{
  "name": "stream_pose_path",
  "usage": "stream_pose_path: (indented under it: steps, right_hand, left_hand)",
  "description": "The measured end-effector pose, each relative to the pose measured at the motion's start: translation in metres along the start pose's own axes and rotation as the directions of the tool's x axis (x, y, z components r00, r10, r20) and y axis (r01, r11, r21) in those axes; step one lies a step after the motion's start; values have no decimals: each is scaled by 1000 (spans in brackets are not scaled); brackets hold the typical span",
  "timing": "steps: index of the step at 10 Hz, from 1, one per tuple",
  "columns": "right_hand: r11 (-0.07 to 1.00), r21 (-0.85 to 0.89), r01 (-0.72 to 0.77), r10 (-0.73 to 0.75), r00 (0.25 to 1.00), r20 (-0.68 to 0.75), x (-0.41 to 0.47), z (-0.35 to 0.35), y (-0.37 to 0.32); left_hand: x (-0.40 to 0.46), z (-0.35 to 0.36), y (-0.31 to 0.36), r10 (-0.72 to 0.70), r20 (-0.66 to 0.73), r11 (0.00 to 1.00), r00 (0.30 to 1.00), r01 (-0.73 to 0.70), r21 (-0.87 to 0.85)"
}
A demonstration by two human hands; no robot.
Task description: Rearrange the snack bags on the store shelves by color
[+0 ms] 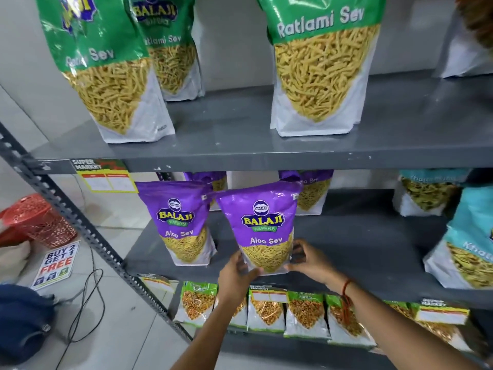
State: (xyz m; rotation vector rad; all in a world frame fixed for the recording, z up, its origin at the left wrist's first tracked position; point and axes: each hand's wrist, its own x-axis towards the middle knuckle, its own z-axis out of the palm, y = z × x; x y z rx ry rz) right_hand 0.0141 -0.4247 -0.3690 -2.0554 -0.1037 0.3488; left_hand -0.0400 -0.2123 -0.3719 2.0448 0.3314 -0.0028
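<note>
**Purple Aloo Sev bag held at its base on the middle shelf**

Purple film, glossy and soft, wraps the Aloo Sev bag point(262, 228), which stands at the front of the middle shelf point(360, 252), just beside a matching purple bag point(184, 222) on its left. It looks light and crinkly; the film is probably slippery and the sev inside brittle, so squeezing the middle would risk crushing it. Taking it low at the two bottom corners, where the gusset gives some stiffness, seems the safest hold.

From the head camera, both forearms reach up and forward. The left hand point(236, 273) cups the lower left corner; the right hand point(310, 261) pinches the lower right edge, fingers curled. Each grip is closed on the bag.
</note>
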Motion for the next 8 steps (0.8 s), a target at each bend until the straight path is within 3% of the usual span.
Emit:
stream_pose_path:
  steps: [2,4,7,8]
  right_hand:
    - [998,-4,-56,55,985,-167,-29,-42,27]
    - [995,47,-86,94,974,-208,-44,-62,42]
    - [987,152,-58,90,973,-214,-54,-53,43]
    - [979,204,-24,83,955,-285,-62,-48,39]
  left_hand:
    - [3,44,17,74,129,997,989,-76,16]
    - [-2,66,37,117,202,993,972,-117,-10]
    - [-5,60,37,134,192,990,972,-140,19]
    - [-14,51,38,155,143,988,977,-154,-15]
